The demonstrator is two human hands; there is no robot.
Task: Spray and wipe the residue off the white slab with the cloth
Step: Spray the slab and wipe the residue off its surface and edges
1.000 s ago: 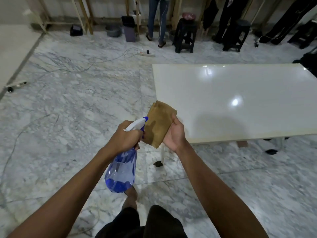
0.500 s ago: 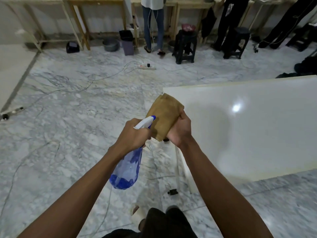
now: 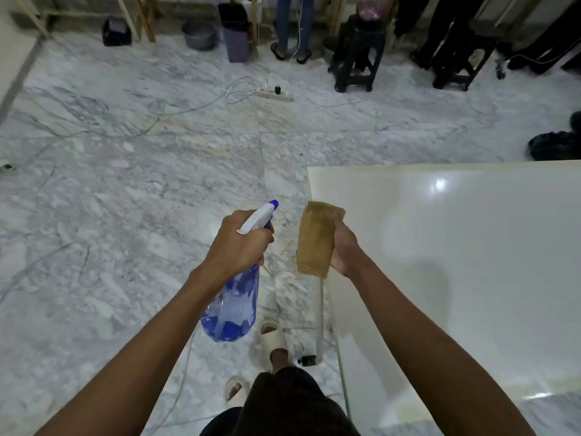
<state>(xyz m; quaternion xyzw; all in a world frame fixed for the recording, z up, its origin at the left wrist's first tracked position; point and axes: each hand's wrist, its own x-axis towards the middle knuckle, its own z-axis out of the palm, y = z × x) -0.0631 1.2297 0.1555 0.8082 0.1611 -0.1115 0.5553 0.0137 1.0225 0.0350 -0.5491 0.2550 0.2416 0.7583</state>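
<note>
The glossy white slab [image 3: 465,265] fills the right half of the view, its left edge just beside my hands. My left hand [image 3: 240,243] grips the neck of a blue spray bottle [image 3: 234,305] with a white trigger head, held over the floor left of the slab. My right hand [image 3: 344,250] holds a folded tan cloth [image 3: 316,239] upright above the slab's left edge. Nozzle and cloth are a short gap apart. I cannot make out residue on the slab.
Marble floor with loose cables and a power strip [image 3: 273,94] lies ahead. Black stools [image 3: 356,55], a purple bin [image 3: 237,34], a grey bucket [image 3: 199,34] and standing people's legs [image 3: 290,26] line the far wall. My sandalled feet [image 3: 272,339] stand by the slab's wheeled leg [image 3: 309,360].
I have come closer to the slab's left edge. My hands have parted: the bottle's nozzle no longer touches the cloth, and the cloth now hangs upright.
</note>
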